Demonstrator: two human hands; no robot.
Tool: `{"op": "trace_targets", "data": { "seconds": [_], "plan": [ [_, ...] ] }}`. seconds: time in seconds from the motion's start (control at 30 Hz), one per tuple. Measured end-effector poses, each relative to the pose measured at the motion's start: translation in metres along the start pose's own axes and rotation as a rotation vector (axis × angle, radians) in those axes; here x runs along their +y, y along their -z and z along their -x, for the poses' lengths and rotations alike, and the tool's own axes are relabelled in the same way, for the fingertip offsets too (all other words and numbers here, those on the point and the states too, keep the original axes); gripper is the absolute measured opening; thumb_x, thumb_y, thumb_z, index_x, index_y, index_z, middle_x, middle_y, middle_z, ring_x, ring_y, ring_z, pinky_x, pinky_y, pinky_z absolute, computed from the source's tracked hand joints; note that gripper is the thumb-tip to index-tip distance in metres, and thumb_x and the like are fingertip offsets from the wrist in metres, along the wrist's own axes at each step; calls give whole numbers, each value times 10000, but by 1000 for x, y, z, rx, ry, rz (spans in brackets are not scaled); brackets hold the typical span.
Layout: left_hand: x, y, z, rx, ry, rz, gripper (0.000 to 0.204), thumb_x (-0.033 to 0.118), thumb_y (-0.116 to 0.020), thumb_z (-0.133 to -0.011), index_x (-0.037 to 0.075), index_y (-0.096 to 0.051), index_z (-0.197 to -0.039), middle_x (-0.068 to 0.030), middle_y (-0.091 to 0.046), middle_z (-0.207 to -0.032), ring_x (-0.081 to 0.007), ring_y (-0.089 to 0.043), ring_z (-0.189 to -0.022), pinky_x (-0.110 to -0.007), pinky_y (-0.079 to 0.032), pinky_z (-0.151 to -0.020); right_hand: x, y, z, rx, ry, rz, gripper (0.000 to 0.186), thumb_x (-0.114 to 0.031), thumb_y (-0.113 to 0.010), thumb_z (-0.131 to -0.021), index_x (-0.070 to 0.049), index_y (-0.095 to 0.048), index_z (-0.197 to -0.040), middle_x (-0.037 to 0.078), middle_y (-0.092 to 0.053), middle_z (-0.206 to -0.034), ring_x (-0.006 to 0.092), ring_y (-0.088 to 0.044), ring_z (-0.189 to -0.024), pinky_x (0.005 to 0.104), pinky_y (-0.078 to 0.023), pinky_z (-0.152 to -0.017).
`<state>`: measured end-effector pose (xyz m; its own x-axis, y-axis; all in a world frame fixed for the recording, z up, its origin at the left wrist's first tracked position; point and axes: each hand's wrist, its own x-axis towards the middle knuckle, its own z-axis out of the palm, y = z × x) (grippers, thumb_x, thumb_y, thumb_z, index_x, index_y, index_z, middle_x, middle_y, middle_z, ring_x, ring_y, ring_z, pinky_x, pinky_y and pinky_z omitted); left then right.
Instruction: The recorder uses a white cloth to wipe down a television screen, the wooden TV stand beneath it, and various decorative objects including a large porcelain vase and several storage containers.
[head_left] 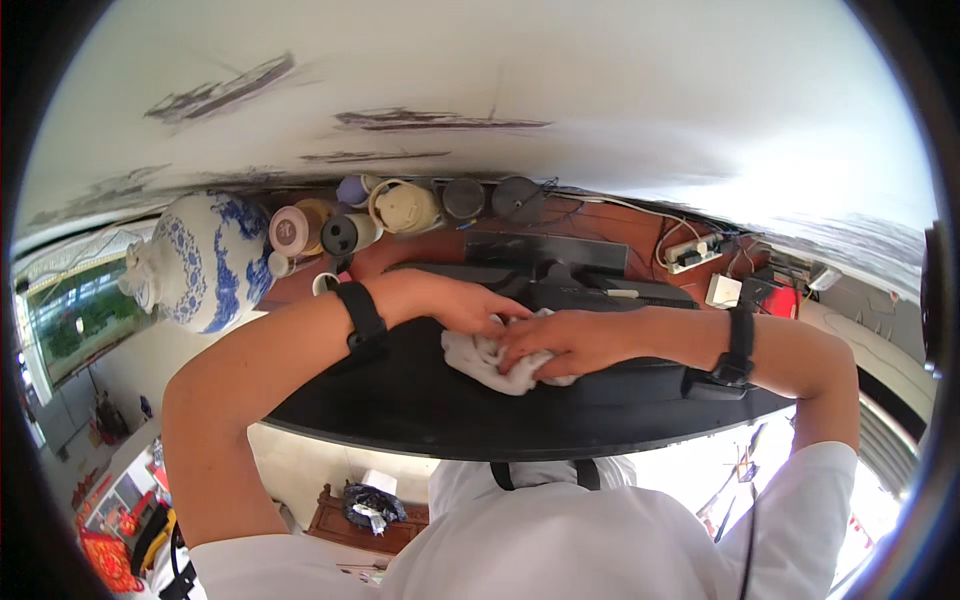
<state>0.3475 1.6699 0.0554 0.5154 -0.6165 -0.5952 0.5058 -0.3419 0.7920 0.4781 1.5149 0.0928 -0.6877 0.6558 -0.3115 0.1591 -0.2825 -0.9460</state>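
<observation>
1. As both arms are bent outward at the elbows, the forearms are brought inward over a large black panel (pixel 390 395), and the two hands are brought close together near its middle.
2. The left hand (pixel 468 304) is angled toward the right, its back turned upward; the right hand (pixel 585 342) is extended toward the left, slightly nearer to the body. A black band (pixel 362 316) is worn on the left wrist, and a black strap (pixel 738 346) is worn on the right.
3. A white cloth (pixel 487 366) is bunched on the panel, directly under the right fingers (pixel 517 345) and just below the left fingertips; part of it is covered by the right hand.
4. By the right hand the cloth is clamped, with the fingers curled over its folds and the thumb set a little apart from them.
5. By the left hand the cloth's upper edge is met with bent fingers held near one another; whether the fabric is pinched there cannot be made out, since the tips are partly hidden.
6. Beyond the panel, a reddish-brown surface (pixel 612 212) is occupied by a blue-and-white vase (pixel 212 262), a cream jug (pixel 408 208) and a white power strip (pixel 690 254).
</observation>
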Motion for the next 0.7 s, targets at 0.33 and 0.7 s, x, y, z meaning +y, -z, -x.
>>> {"op": "trace_targets", "data": {
  "seconds": [0.33,0.7],
  "plan": [
    [56,1,-65,128,-308,-249,460,191,-613,-837,57,-493,-1261,-169,-557,-1192,-307,-544,-1087,-376,-434,-905,7,18,135,-14,-322,136,284,-39,-585,-743,-66,-638,-1021,133,-558,-1093,324,-537,-1049,394,-409,-909],
    [30,30,-37,421,-138,-203,420,148,-562,-873,53,-484,-1275,-161,-547,-1227,-306,-518,-1146,-392,-430,-934,48,16,26,-38,115,196,442,-57,-596,-782,-104,-535,-1217,131,-492,-1245,309,-449,-1183,394,-348,-1006]
  ]
}}
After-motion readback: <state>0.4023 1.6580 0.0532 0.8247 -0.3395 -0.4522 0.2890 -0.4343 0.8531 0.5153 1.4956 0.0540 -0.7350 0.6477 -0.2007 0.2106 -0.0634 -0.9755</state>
